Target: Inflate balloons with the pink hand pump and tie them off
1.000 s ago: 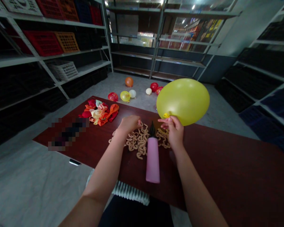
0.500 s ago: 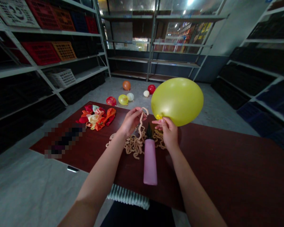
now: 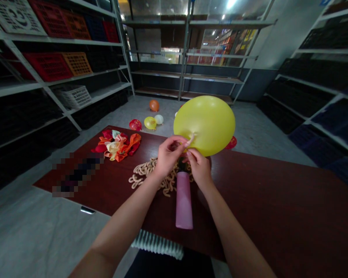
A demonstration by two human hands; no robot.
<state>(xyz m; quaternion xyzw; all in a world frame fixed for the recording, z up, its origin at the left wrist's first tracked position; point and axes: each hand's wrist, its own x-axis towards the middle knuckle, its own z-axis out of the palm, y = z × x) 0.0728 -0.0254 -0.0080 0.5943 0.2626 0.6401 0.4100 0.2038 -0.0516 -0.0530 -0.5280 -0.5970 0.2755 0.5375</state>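
Observation:
A large inflated yellow balloon [image 3: 204,121] floats just beyond my hands, over the table's far edge. Its knotted neck is hidden by my fingers. My right hand [image 3: 200,168] is closed in a pinch at the base of the balloon. Fingertips of my left hand [image 3: 169,156] are pressed together beside it, with a pale tan strand [image 3: 191,139] poking up against the balloon. Below both hands lies a heap of curly tan strands [image 3: 146,168]. A pink hand pump [image 3: 184,200] with a dark nozzle rests on the table, pointing away from me.
Uninflated balloons in red, orange and cream [image 3: 120,144] lie in a pile at the table's [image 3: 266,197] far left. A blurred dark object [image 3: 78,173] is near the left edge. Small inflated balloons [image 3: 150,122] sit on the floor beyond. Shelves with crates [image 3: 48,65] line the left.
My left hand has moved right with the tan strand, up to my right hand. The yellow balloon and my right hand have shifted left, uncovering a red balloon behind.

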